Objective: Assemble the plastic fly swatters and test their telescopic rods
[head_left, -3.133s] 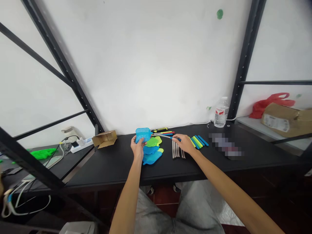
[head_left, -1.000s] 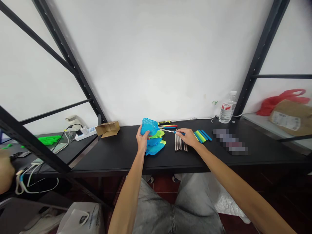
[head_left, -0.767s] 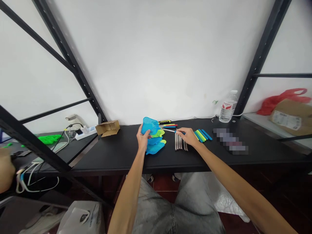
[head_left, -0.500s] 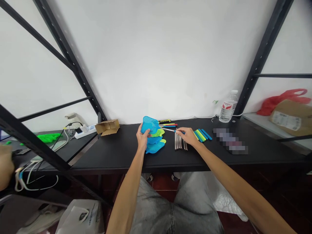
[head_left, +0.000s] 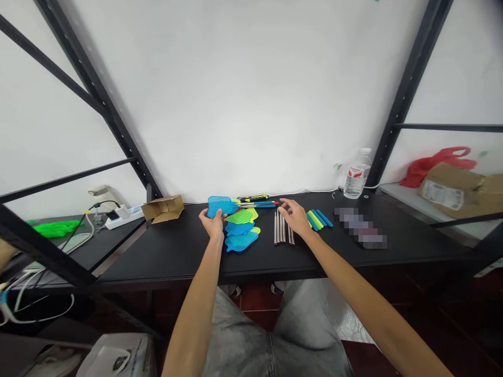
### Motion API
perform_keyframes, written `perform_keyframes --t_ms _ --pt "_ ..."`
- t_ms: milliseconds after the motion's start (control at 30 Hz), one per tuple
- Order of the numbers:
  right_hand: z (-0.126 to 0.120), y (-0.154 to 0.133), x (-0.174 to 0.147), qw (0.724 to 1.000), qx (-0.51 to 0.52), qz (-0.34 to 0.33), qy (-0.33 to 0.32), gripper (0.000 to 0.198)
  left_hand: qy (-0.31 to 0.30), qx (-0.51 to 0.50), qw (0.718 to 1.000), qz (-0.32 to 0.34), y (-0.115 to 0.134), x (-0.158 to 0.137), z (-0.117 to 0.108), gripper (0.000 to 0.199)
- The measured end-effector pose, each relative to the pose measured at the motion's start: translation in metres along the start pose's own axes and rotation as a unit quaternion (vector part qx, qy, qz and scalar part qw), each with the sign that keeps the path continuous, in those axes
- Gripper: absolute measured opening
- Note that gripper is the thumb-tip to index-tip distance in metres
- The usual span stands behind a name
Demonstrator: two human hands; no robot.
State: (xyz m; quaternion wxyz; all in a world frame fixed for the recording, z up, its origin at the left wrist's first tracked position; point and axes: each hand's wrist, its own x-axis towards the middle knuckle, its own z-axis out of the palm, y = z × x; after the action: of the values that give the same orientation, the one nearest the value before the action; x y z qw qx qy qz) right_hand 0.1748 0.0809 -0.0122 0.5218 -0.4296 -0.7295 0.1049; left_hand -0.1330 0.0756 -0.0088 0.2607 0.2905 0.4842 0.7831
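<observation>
My left hand (head_left: 213,224) is closed on the mesh head of a blue fly swatter (head_left: 220,204), with the thumb on its face. The swatter's thin metal shaft and blue handle point right, low over other swatters at the back of the desk. My right hand (head_left: 295,215) has its fingers apart just beyond the handle ends, above several metal tubes (head_left: 280,230). Nothing shows in its grasp. Loose swatter heads lie near my left hand: a yellow-green one (head_left: 242,215) and blue ones (head_left: 240,241). Blue and yellow-green handles (head_left: 319,219) lie in a row right of my right hand.
An open cardboard box (head_left: 163,208) stands at the desk's left, near a power strip (head_left: 126,217). A water bottle (head_left: 357,175) is at the back right, behind a blurred-out item (head_left: 361,228). Black metal posts (head_left: 411,89) frame the black desk (head_left: 157,256).
My left hand has carried the blue swatter left and lowered it toward the other swatters at the back. My right hand has let go of its handle and spread its fingers.
</observation>
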Motion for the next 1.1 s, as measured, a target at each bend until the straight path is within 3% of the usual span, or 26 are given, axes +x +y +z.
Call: perform_keyframes --t_ms 400,733,933,1100 --pt "-0.001 -0.001 -0.001 1.000 0.001 -0.008 -0.004 0.040 -0.078 0.030 0.996 -0.045 -0.016 0.018 -0.003 0.060" --pt "-0.002 -0.002 -0.002 1.000 -0.004 -0.012 -0.002 0.038 -0.110 0.159 0.981 0.028 -0.017 0.014 -0.007 0.046" --pt "0.000 0.000 -0.002 0.999 -0.025 -0.012 -0.016 0.034 -0.083 0.327 0.933 0.126 -0.005 0.004 -0.009 0.023" --pt "0.000 0.000 -0.003 0.992 -0.106 -0.018 -0.063 0.027 -0.174 0.422 0.874 0.164 0.004 -0.010 -0.005 0.025"
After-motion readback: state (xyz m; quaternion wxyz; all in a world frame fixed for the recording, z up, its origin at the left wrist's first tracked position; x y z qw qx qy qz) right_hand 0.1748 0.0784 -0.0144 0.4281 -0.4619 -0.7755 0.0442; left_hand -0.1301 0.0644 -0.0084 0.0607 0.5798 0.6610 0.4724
